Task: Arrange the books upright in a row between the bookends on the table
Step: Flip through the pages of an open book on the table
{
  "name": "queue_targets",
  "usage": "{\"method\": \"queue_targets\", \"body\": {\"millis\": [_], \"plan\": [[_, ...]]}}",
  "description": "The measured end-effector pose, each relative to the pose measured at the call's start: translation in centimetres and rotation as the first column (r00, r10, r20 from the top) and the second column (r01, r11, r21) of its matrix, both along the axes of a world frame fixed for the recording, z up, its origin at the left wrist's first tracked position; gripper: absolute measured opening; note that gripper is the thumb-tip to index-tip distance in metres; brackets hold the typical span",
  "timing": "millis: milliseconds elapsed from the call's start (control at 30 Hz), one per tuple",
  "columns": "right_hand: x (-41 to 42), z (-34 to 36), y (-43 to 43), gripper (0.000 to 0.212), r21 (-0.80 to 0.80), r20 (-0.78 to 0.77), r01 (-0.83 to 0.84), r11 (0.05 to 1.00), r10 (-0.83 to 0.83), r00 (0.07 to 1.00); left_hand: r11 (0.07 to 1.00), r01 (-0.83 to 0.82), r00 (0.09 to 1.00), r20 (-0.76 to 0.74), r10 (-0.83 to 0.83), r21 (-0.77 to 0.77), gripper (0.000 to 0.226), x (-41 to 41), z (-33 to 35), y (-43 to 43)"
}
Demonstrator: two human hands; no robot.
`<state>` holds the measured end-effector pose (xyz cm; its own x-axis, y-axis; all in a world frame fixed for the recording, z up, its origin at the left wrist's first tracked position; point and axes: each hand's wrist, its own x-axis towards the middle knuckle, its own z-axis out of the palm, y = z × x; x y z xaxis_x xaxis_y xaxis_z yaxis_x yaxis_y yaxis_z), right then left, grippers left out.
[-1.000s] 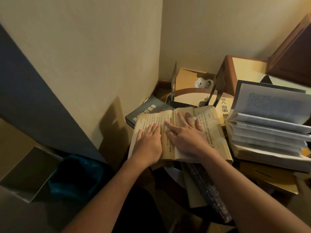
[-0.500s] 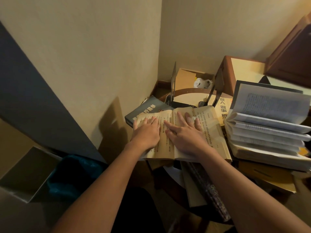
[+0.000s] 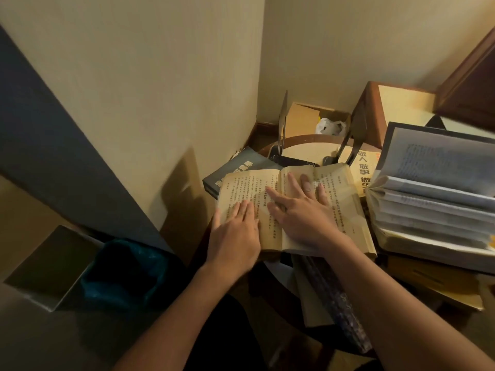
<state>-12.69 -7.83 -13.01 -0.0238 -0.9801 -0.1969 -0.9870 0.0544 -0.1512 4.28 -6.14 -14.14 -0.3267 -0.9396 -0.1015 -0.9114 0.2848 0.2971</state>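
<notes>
An open book (image 3: 294, 207) with yellowed pages lay flat, face up, at the near edge of the counter (image 3: 302, 145). A dark blue book (image 3: 235, 170) lay flat partly under its left side, and a yellow book (image 3: 364, 170) lay flat at its far right corner. To the right sat a stack of open books (image 3: 434, 199), pages fanned. Two dark bookends (image 3: 282, 124) stood upright behind, nothing between them.
</notes>
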Motion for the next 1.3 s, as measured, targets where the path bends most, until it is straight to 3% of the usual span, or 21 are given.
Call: {"method": "queue_targets", "body": {"millis": [267,533,633,733,800,1000,1100,1300], "plan": [[-0.1,0.2,-0.2,0.053,0.027,0.019,0.004,1.000,-0.004,1.000,0.998,-0.029,0.999,-0.020,0.030,0.064,0.053,-1.2,-1.7,-6.9],[0.0,0.0,-0.1,0.052,0.004,0.015,0.002,1.000,-0.002,1.000,1.000,0.026,0.995,-0.093,-0.027,-0.015,0.052,0.5,-1.5,-1.4],[0.0,-0.2,0.1,0.052,-0.007,0.014,0.005,1.000,-0.005,1.000,0.997,-0.022,0.986,-0.162,0.035,0.079,0.054,1.3,-1.3,0.1],[-0.1,-0.1,0.8,0.052,-0.011,0.050,-0.004,1.000,0.004,0.999,0.942,-0.233,0.902,-0.308,0.302,0.242,0.067,2.2,-0.3,-0.2],[-0.2,0.1,1.5,0.053,-0.014,0.094,-0.011,1.000,0.013,0.995,0.903,-0.276,0.842,-0.370,0.392,0.329,0.076,2.7,0.5,-0.8],[0.0,0.2,3.7,0.060,-0.065,0.107,0.009,0.998,-0.002,0.994,0.882,-0.174,0.647,-0.624,0.438,0.439,0.087,4.6,2.3,-1.9],[0.2,0.0,5.0,0.062,-0.103,0.161,0.058,0.993,-0.041,0.986,0.842,-0.091,0.486,-0.714,0.504,0.532,0.089,4.8,3.4,-1.9],[1.3,0.1,8.9,0.080,-0.145,0.291,0.254,0.956,-0.204,0.935,0.841,-0.025,0.443,-0.748,0.493,0.540,0.078,4.3,3.6,-0.6]]}}
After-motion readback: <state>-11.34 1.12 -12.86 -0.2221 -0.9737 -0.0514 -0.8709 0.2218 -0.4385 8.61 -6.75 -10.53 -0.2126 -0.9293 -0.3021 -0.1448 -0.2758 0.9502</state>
